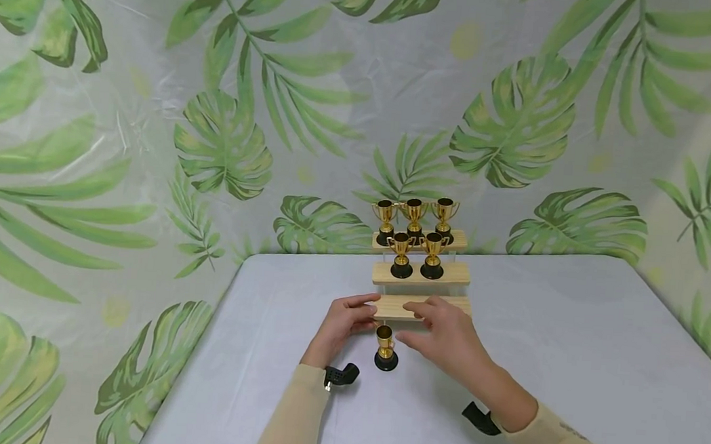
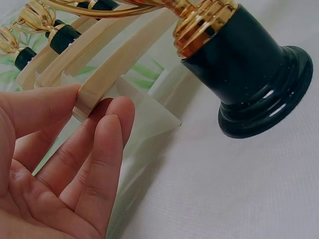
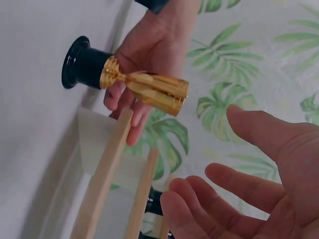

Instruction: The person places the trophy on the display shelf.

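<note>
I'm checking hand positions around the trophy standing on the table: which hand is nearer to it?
Left, narrowly. The left hand touches the bottom shelf's left end, just up-left of the trophy. The right hand hovers open to its right, apart from it.

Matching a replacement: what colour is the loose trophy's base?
Black, beneath a gold cup; the trophy shows best in the left wrist view.

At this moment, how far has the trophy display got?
Five trophies already stand on the stand's upper steps: three on the top step, two on the middle step. The left hand touches the lowest step's end; the right hand hovers open. One trophy stands on the table, unplaced.
</note>
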Demonstrator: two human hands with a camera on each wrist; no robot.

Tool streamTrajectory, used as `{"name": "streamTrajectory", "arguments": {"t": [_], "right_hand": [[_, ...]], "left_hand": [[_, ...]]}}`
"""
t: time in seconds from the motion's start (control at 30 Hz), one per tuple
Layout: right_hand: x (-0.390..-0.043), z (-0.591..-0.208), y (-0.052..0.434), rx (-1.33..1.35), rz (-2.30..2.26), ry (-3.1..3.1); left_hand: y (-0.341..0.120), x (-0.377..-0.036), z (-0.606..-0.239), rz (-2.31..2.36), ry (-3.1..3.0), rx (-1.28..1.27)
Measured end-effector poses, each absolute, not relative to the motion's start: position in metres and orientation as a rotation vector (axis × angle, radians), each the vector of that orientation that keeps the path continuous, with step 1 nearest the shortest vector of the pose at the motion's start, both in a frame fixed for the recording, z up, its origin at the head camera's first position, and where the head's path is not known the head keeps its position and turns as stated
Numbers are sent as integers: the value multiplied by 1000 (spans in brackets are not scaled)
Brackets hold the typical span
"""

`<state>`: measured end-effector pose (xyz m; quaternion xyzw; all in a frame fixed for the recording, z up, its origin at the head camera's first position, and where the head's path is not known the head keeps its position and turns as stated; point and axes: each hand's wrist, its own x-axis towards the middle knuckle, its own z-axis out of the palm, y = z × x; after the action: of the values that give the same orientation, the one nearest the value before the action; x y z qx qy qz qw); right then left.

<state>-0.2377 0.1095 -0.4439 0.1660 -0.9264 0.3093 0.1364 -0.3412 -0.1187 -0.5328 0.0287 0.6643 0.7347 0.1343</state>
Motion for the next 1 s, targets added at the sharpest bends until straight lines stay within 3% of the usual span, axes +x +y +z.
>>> {"name": "streamTrajectory", "arguments": {"t": [1.0], "right_hand": [[-235,-469,82,588,894,-2565]], "left_hand": [[-119,-341,-532,2123,1933,98]]}}
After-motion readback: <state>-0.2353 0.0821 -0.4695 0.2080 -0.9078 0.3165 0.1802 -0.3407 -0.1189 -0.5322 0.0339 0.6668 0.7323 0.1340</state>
